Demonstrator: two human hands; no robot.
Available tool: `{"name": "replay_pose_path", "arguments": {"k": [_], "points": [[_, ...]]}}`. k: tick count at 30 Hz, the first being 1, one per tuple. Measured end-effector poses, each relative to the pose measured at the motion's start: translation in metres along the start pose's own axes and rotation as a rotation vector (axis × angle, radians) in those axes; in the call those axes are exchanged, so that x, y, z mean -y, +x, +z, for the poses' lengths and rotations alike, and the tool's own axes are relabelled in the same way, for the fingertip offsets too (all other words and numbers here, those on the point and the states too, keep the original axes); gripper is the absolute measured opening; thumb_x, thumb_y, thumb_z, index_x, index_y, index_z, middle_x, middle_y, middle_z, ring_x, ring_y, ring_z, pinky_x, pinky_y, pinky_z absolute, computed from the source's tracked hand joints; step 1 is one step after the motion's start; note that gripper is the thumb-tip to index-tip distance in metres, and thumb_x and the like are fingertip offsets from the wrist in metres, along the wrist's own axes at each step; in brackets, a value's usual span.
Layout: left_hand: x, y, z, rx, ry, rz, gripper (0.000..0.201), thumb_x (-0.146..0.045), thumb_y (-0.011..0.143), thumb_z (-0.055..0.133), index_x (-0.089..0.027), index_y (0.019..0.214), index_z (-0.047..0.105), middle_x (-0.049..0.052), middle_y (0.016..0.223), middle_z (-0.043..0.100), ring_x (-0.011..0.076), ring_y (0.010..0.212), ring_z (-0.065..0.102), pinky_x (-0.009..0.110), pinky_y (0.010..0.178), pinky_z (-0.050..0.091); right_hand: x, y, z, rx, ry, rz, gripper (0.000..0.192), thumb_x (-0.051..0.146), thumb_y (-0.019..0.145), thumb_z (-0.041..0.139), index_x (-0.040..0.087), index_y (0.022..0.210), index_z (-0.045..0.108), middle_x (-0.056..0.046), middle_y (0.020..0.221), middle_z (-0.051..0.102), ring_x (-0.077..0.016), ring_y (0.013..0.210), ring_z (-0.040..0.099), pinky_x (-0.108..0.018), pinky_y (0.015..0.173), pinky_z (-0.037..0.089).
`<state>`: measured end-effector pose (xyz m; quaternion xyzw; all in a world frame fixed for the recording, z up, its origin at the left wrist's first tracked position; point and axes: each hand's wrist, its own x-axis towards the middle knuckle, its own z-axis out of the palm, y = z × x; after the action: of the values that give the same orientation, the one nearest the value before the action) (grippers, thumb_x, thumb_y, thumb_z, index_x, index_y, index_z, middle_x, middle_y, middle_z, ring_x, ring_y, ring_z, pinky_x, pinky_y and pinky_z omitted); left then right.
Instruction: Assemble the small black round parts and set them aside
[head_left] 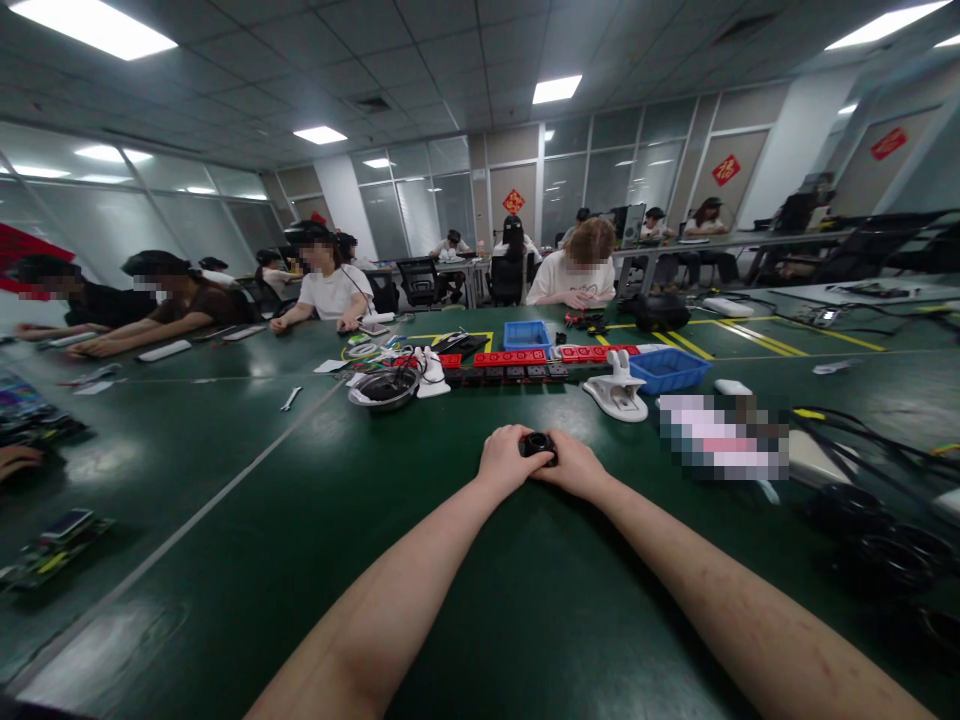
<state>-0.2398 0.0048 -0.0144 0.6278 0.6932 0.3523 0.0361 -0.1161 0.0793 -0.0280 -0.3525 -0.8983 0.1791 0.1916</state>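
Both my arms reach forward over the green tabletop [360,500]. Between my hands is a small black round part [538,445] with a ring-like top; its exact kind does not show. My left hand [507,458] grips it from the left, thumb across its near side. From the right, my right hand [574,463] closes round the same part, and the two thumbs nearly meet in front. The lower part of the black piece is hidden by my fingers.
Beyond my hands stand a metal bowl [384,388], a white clip stand [619,390], a blue tray [671,370] and a row of red blocks [511,357]. A wrench [291,398] lies left. Black round parts [885,550] and cables sit right. Several people work around.
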Motion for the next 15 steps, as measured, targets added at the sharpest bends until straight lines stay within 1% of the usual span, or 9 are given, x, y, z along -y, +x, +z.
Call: {"name": "replay_pose_path", "arguments": {"k": [2,4,7,9,11,15], "points": [[0.006,0.003,-0.004,0.111,-0.088,0.064,0.035,-0.042,0.062,0.058,-0.019,0.088,0.055,0.003,0.084,0.054,0.0154,0.079,0.049,0.025,0.068,0.039,-0.006,0.002,-0.008,0.114,0.170,-0.111,0.052,0.035,0.056,0.063,0.017,0.102,0.048,-0.006,0.095,0.053,-0.0198,0.086,0.049,-0.029,0.071,0.035],[0.010,0.005,-0.008,0.198,-0.148,0.107,0.036,-0.040,0.062,0.058,-0.019,0.091,0.054,0.003,0.087,0.054,0.0151,0.080,0.049,0.024,0.067,0.040,-0.010,0.003,-0.016,0.247,0.334,-0.166,0.047,0.030,0.058,0.062,0.016,0.101,0.050,-0.005,0.095,0.054,-0.0186,0.086,0.049,-0.029,0.074,0.036],[0.013,0.007,-0.010,0.224,-0.160,0.152,0.039,-0.041,0.062,0.058,-0.019,0.094,0.055,0.003,0.091,0.053,0.0170,0.086,0.048,0.027,0.073,0.038,-0.013,0.004,-0.022,0.376,0.514,-0.145,0.044,0.025,0.060,0.060,0.014,0.101,0.050,-0.004,0.094,0.056,-0.0178,0.084,0.051,-0.028,0.074,0.037],[0.013,0.008,-0.011,0.219,-0.151,0.173,0.040,-0.041,0.062,0.058,-0.019,0.095,0.055,0.004,0.091,0.053,0.0177,0.089,0.047,0.028,0.076,0.037,-0.015,0.005,-0.022,0.409,0.586,-0.112,0.045,0.023,0.060,0.060,0.014,0.103,0.050,-0.004,0.094,0.057,-0.0178,0.083,0.051,-0.028,0.073,0.038],[0.013,0.008,-0.011,0.224,-0.149,0.174,0.040,-0.042,0.062,0.058,-0.020,0.095,0.055,0.004,0.091,0.053,0.0173,0.087,0.047,0.028,0.075,0.038,-0.016,0.005,-0.020,0.419,0.623,-0.096,0.045,0.023,0.060,0.060,0.014,0.103,0.049,-0.004,0.094,0.057,-0.0176,0.083,0.051,-0.028,0.074,0.038],[0.014,0.008,-0.011,0.239,-0.160,0.155,0.042,-0.042,0.061,0.058,-0.019,0.096,0.054,0.004,0.089,0.053,0.0160,0.081,0.049,0.026,0.071,0.039,-0.017,0.006,-0.018,0.405,0.617,-0.097,0.044,0.022,0.059,0.060,0.015,0.101,0.051,-0.003,0.092,0.057,-0.0170,0.083,0.050,-0.028,0.075,0.037]]}}
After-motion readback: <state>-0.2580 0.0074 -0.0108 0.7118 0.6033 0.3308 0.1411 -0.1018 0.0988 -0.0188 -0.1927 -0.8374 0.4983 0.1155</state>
